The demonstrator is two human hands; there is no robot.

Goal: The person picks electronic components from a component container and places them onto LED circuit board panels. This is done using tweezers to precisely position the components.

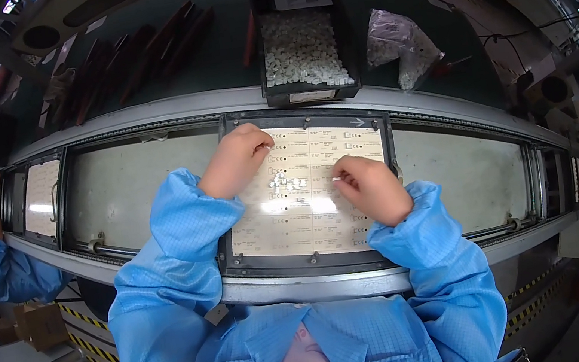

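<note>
The panel (307, 193), a pale board in a black frame (310, 262), lies on the conveyor (146, 181) between its grey rails, with bare belt open on both sides. The left hand (235, 161) rests curled on the panel's upper left corner; whether it holds anything cannot be told. The right hand (372, 187) pinches a small white part (335, 179) at its fingertips, above the panel's right half. A heap of white parts (286, 181) sits between the hands. Behind the far rail a black bin (302, 46) of white parts carries a white label (a clear bag (400, 42) lies beside it). A second panel (42, 197) waits far left.
</note>
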